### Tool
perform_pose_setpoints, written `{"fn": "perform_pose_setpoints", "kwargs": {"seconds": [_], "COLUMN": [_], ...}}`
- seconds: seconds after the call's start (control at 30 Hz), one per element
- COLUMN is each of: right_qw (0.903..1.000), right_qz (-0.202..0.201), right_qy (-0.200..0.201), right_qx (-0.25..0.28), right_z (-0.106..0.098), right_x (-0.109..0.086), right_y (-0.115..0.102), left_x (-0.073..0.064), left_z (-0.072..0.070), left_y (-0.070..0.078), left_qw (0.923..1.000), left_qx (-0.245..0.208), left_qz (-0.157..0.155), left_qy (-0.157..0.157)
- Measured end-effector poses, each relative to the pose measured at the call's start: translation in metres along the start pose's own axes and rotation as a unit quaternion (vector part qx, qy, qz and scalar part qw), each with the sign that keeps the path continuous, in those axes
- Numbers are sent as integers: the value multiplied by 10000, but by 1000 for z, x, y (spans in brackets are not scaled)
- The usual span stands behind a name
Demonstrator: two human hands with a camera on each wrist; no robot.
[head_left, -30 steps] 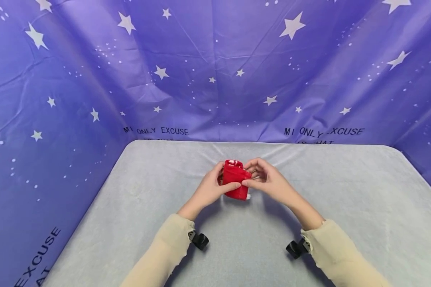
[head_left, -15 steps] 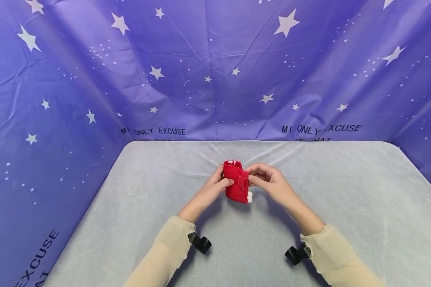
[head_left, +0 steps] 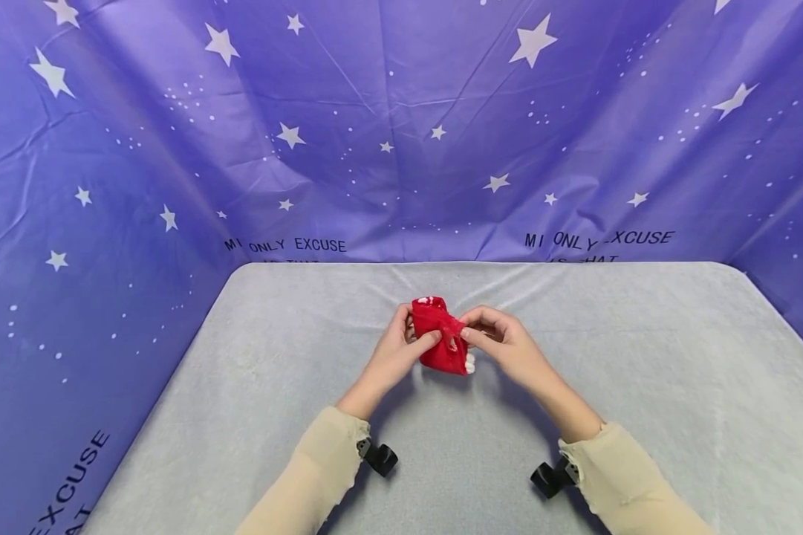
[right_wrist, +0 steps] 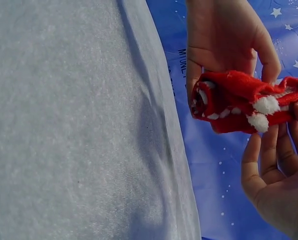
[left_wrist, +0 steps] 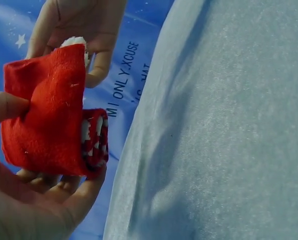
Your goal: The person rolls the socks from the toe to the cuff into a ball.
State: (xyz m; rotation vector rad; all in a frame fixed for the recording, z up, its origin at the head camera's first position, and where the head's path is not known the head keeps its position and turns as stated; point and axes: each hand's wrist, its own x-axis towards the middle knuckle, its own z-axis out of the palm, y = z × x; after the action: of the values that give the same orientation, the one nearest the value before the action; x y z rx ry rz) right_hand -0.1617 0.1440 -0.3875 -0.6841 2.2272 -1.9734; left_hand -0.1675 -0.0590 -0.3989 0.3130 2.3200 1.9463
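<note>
A rolled-up red knit cloth [head_left: 441,353] with a red-and-white pattern inside is held up above the table. White pom-poms [right_wrist: 263,111] hang at its loose edge in the right wrist view. My left hand [head_left: 394,349] grips the roll from the left, thumb on the near face and fingers behind it. At the right, my right hand [head_left: 504,338] pinches the cloth's free edge between thumb and fingers. The spiral end of the roll [left_wrist: 95,140] shows in the left wrist view. What kind of knit piece it is cannot be told.
A grey cloth-covered table [head_left: 468,461] lies below both hands. Purple curtains [head_left: 401,148] with white stars and black lettering stand behind and at the sides. A small black camera [head_left: 382,459] sits on the left wrist, another camera [head_left: 548,478] on the right.
The right thumb has moved from the cloth's near face out to its right edge, parting from the left thumb. The roll has tilted slightly, and more of the white pom-poms shows.
</note>
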Motion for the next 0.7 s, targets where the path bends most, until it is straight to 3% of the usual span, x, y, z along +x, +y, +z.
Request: {"fn": "perform_pose_setpoints", "kwargs": {"seconds": [0.17, 0.37, 0.47, 0.6, 0.7], "right_qw": [9994, 9969, 9940, 9881, 9841], "right_qz": [-279, -385, -348, -344, -394], "right_qy": [112, 344, 567, 1030, 1264], "right_qx": [-146, -587, -866, -1090, -1182], "right_z": [4, 10, 13, 14, 14], "right_x": [0, 1, 3, 4, 4], "right_y": [1, 2, 1, 0, 0], "left_x": [-2, -5, -8, -10, -11], "left_z": [1, 0, 0, 1, 3], "left_y": [1, 4, 7, 11, 12], "left_qw": [9973, 9868, 9864, 9922, 9939], "left_qx": [559, 1359, 1452, 1128, 1002], "left_qz": [101, 379, 467, 485, 425], "left_qy": [457, 791, 610, 204, 161]}}
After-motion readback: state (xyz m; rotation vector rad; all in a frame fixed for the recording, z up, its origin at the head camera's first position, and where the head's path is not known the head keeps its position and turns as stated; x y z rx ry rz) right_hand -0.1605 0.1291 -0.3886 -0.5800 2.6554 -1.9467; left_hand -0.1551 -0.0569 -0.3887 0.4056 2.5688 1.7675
